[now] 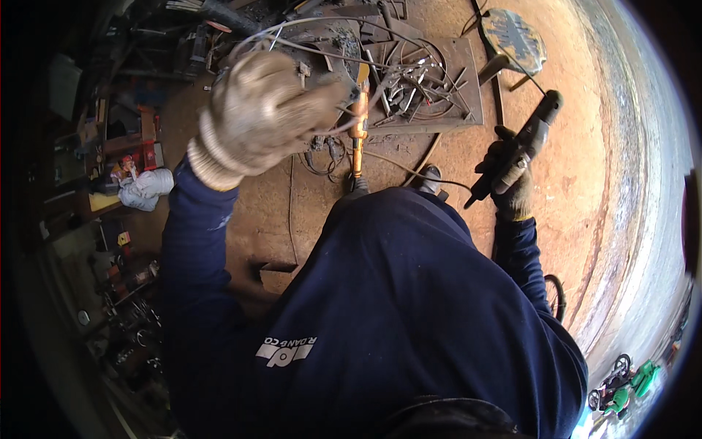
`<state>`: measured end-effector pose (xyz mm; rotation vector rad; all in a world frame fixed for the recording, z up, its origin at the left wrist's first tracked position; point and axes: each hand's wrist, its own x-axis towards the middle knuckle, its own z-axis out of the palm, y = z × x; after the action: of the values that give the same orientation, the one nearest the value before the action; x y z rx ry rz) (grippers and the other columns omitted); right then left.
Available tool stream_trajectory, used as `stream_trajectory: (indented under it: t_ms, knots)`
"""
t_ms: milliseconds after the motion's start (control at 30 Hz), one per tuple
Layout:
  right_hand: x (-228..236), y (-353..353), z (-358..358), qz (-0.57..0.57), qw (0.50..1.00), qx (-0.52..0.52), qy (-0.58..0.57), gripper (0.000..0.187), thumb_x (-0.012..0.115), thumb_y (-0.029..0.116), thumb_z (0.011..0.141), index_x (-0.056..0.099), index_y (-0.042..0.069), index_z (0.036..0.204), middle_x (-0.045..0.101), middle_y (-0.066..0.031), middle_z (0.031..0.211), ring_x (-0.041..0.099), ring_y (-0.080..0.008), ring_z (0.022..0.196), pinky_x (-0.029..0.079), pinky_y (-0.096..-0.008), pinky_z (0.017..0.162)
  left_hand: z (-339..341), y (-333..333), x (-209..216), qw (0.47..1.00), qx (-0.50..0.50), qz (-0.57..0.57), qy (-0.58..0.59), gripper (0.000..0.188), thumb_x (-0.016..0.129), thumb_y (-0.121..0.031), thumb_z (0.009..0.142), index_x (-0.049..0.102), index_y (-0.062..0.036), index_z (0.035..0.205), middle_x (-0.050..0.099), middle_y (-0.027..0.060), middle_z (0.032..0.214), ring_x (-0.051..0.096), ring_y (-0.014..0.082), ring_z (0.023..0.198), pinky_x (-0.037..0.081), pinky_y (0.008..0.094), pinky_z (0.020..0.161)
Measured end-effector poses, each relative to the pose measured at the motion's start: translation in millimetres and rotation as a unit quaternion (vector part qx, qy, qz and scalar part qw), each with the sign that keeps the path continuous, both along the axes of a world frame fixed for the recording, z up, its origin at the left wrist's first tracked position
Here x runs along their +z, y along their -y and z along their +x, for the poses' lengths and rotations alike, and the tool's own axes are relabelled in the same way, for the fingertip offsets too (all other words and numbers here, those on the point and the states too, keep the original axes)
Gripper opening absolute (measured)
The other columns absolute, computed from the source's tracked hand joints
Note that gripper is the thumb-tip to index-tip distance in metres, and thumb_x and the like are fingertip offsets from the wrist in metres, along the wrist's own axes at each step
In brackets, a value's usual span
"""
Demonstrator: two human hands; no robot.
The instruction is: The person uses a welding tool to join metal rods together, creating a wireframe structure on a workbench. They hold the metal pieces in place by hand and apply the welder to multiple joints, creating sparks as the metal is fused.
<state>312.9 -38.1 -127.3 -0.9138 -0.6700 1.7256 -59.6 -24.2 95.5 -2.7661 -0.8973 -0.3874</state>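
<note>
1. Stool [514,40], patchy flat top, upper R of my view.
2. Grey cloth bundle [146,190], to my L.
3. Motorbike [644,379], green & blk., far lower R.
4. Floor [570,183], orange-brn., around me.

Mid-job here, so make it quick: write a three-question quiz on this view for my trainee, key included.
1. True or false: the left hand is bare.
2. Which holds the long black handheld tool: (a) left hand, (b) right hand, (c) neither?
3. Fill in: the flat-topped stool with worn blue-grey paint stands to the ____ of the flat grey metal plate.

Key: 1. False, it wears a beige knitted glove. 2. b. 3. Right.
</note>
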Motion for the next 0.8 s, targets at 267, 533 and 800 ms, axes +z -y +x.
stream_trajectory:
  t_ms: [267,533,800]
  knots:
    - [-21.9,47.0,-56.3,-0.026,0.998,0.006,0.054,0.052,0.067,0.029,0.093,0.053,-0.006,0.129,0.061,-0.0069,0.087,0.064,-0.0168,0.073,0.057,-0.0328,0.061,-60.7,20.0,-20.0,0.997,-0.003,-0.069,-0.038,0.035,0.076,-0.016,0.069,0.073,-0.0123,0.104,0.050,-0.0010,0.061,0.050,0.0170,0.061,0.048,0.0344,0.059]
    - [-26.7,96.7,-125.0,-0.013,0.988,-0.070,0.136,0.064,0.074,0.028,0.086,0.047,-0.007,0.132,0.061,-0.0096,0.085,0.063,-0.0193,0.068,0.059,-0.0373,0.061,-69.6,13.1,-22.0,0.993,-0.101,-0.054,-0.037,0.032,0.075,-0.012,0.064,0.073,-0.0136,0.097,0.045,0.0006,0.061,0.050,0.0199,0.063,0.048,0.0377,0.065]
    - [-24.4,118.4,-144.8,-0.043,0.981,-0.121,0.143,0.062,0.069,0.030,0.089,0.047,-0.009,0.133,0.062,-0.0101,0.086,0.065,-0.0201,0.068,0.060,-0.0355,0.060,-48.4,-29.4,-23.2,0.981,-0.112,-0.118,0.103,0.043,0.072,-0.009,0.078,0.064,-0.0071,0.120,0.067,0.0036,0.076,0.054,0.0182,0.057,0.051,0.0358,0.063]
